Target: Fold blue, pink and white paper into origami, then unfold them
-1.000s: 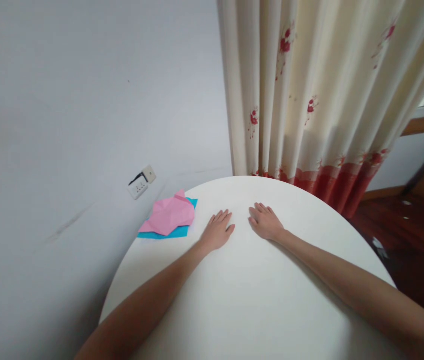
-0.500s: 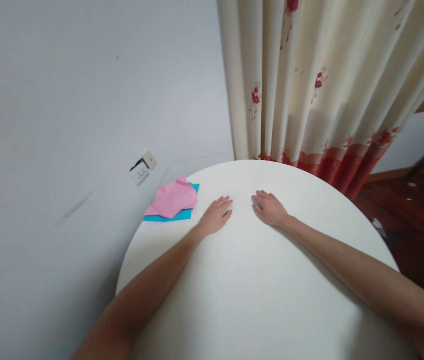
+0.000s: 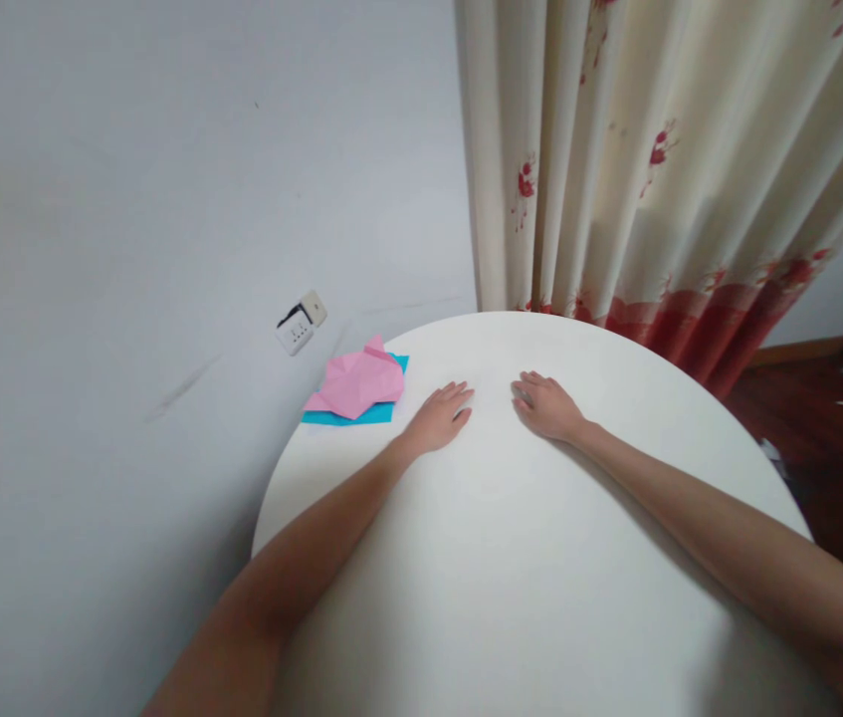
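My left hand lies palm down on the white round table, fingers stretched out and holding nothing. Across a short gap, my right hand rests flat on the same top, its fingers extended and nothing in them. Just left of my left hand, not touching it, is a creased and folded piece of pink paper. It lies over a flat blue sheet, whose front edge and back right corner show.
A pale wall with a socket borders the table on the left. Behind the table hangs a cream curtain with red flowers and a red hem. Dark reddish floor shows on the right, with small light scraps on it.
The camera view has shifted slightly, so everything appears a little further right and higher. Both hands and the papers keep their places on the table.
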Tool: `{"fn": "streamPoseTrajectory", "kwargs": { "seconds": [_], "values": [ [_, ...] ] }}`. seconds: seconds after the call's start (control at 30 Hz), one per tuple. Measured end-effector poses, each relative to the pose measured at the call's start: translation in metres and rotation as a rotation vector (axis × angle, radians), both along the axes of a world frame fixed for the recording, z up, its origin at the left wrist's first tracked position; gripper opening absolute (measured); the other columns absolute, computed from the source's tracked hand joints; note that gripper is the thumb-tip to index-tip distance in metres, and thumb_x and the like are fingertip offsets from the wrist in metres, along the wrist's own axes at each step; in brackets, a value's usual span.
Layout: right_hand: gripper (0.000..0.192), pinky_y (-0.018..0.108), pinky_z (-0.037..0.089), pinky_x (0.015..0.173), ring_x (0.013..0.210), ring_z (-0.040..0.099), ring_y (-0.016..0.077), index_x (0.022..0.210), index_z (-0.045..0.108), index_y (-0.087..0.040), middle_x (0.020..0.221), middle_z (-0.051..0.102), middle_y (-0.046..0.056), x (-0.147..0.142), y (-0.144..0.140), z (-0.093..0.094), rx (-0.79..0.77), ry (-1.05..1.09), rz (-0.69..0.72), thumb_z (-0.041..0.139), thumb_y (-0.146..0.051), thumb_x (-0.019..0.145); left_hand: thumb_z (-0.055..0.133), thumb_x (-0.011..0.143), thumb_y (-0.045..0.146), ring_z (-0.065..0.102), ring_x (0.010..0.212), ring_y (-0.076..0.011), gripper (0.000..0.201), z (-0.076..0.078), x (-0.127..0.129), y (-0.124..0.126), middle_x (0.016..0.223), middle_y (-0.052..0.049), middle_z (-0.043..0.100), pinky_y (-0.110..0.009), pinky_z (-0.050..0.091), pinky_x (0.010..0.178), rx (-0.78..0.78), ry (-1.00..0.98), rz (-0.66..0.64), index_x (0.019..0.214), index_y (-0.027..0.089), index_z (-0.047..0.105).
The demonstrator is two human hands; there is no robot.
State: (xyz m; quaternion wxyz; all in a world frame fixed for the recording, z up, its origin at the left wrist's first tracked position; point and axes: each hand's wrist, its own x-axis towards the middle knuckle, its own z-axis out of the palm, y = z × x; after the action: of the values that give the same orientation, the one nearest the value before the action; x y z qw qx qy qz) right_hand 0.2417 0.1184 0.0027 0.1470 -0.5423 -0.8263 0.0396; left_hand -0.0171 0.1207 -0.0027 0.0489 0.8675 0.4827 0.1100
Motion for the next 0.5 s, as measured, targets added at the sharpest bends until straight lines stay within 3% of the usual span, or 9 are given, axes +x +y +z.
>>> {"fn": "streamPoseTrajectory", "kwargs": {
  "seconds": [0.5],
  "values": [
    [0.039, 0.044, 0.036, 0.104, 0.132, 0.045, 0.0302, 0.126, 0.060, -0.015, 0.141, 0.053, 0.016, -0.0018, -0.0004, -0.0026, 0.037, -0.012, 0.015, 0.039, -0.030, 0.097, 0.037, 0.098, 0.035, 0.038, 0.141, -0.0223, 0.046, 0.0036, 0.0043, -0.0046, 0.150, -0.006, 0.046, -0.039, 0.028, 0.118, 0.037, -0.036, 0.004, 0.138, 0.019, 0.053]
  ]
}}
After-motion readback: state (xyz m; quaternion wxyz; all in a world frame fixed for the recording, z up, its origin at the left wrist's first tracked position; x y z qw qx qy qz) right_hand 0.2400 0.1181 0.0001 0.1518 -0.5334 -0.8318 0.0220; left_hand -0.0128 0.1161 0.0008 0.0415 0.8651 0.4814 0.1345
